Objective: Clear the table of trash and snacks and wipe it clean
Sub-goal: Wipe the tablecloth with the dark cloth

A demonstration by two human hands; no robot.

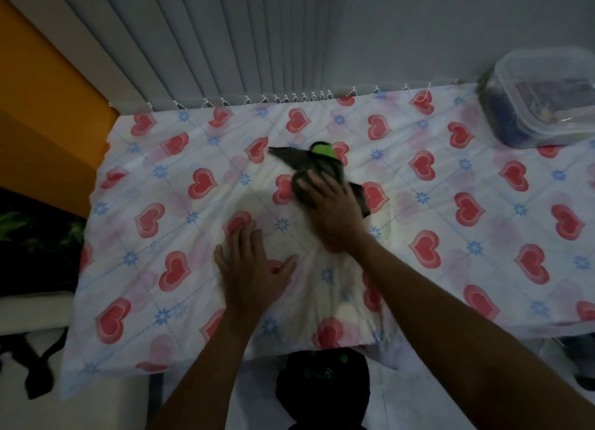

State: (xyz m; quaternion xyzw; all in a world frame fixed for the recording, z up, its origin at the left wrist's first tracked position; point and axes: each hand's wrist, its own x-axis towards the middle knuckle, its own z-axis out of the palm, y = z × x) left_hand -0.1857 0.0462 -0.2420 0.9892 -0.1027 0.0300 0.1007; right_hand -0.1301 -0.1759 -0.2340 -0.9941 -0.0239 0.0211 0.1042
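A table covered by a white cloth printed with red hearts and blue flowers [450, 178] fills the view. My right hand [331, 209] presses flat on a dark grey wiping cloth with a green patch [309, 162] near the table's middle. The grey cloth is blurred. My left hand [249, 270] lies flat on the tablecloth, fingers spread, nearer to me and to the left of the cloth, holding nothing.
A clear plastic lidded box with dark contents [541, 107] stands at the table's far right corner. Grey vertical blinds [225, 43] hang behind the table. An orange wall [42, 107] is on the left. A dark cap or bag [322, 387] sits below the near edge.
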